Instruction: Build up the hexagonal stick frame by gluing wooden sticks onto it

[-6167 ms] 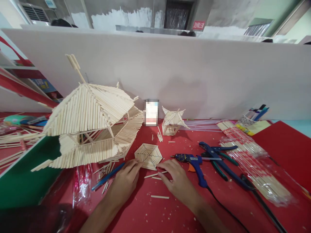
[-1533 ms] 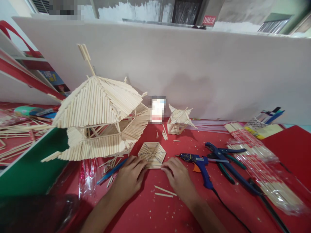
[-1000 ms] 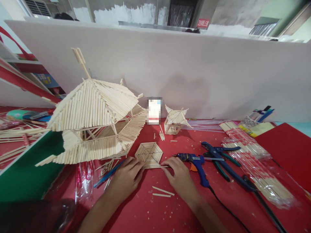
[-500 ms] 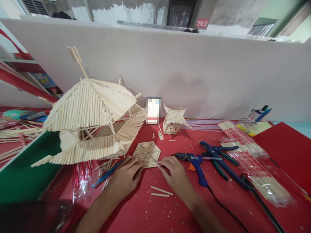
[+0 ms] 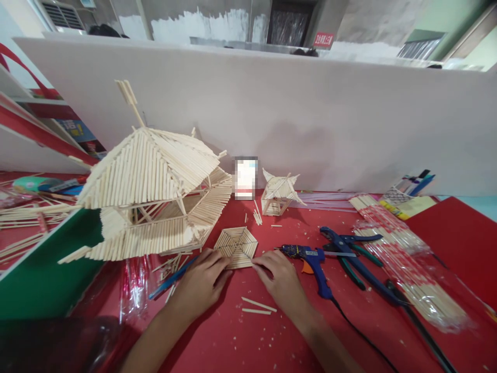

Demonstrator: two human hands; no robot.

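Note:
A flat hexagonal panel of thin wooden sticks [image 5: 237, 243], laid in rings round a centre, lies on the red tabletop. My left hand [image 5: 205, 274] is closed on its near left corner, fingers over the edge and thumb beneath. At the near right corner, my right hand [image 5: 277, 272] pinches the rim between thumb and fingers. Two loose sticks [image 5: 257, 311] lie between my wrists. A blue glue gun [image 5: 310, 259] rests just right of my right hand. Beside my left hand lie a blue pen-like tool [image 5: 171, 280] and short stick pieces.
A large stick pavilion model [image 5: 155, 191] stands at the left, and a small one [image 5: 280, 194] at the back. Pliers-like cutters [image 5: 357, 264] and bagged sticks [image 5: 411, 269] lie at the right. A pixelated bright screen [image 5: 245, 178] leans against the white partition [image 5: 349, 124].
The view has shifted slightly, so everything sits a little farther right. Both hands keep their places on the hexagonal panel.

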